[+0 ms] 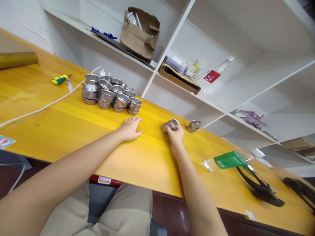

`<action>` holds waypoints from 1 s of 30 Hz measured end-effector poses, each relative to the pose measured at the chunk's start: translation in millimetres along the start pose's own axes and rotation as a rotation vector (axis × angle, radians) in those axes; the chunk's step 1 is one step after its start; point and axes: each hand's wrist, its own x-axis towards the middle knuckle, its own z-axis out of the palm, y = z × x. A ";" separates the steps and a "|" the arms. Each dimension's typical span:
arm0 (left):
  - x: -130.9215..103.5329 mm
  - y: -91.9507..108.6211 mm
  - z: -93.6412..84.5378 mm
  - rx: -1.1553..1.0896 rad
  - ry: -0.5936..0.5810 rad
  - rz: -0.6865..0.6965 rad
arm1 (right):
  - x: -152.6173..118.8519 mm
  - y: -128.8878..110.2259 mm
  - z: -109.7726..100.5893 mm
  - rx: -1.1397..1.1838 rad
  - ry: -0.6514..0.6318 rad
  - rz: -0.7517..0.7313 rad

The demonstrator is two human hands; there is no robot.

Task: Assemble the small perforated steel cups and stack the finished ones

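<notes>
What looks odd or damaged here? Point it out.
The cardboard box on the shelf looks damaged: its rim is ragged and creased. A white cable also looks untidy, trailing across the table towards the metal cups.

Wears plain beige trousers [130,205], visible just below the front edge of the yellow table [152,157], in two broad, rounded legs. Looks smooth and matte in the cloth, with soft creases gathering toward the lap and lighter and darker patches along the folds. Has bare forearms [81,160] above the table, slender at the wrist and widening steadily toward the elbow. Ends, over the table, in a bare left hand [130,128] with slim fingers and a tapered thumb, and a bare right hand [176,133], slightly blurred, of similarly narrow build.
</notes>
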 end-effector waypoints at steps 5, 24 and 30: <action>-6.4 -2.9 -6.7 -0.300 0.049 0.033 | -75.5 -123.0 28.2 0.228 -0.396 -0.231; -9.4 -15.5 -15.4 -0.329 0.088 -0.079 | -90.6 -139.9 40.1 0.417 -0.086 -0.098; -10.7 -14.4 -18.2 -0.140 0.116 -0.024 | -81.2 -124.8 41.7 0.341 -0.226 -0.042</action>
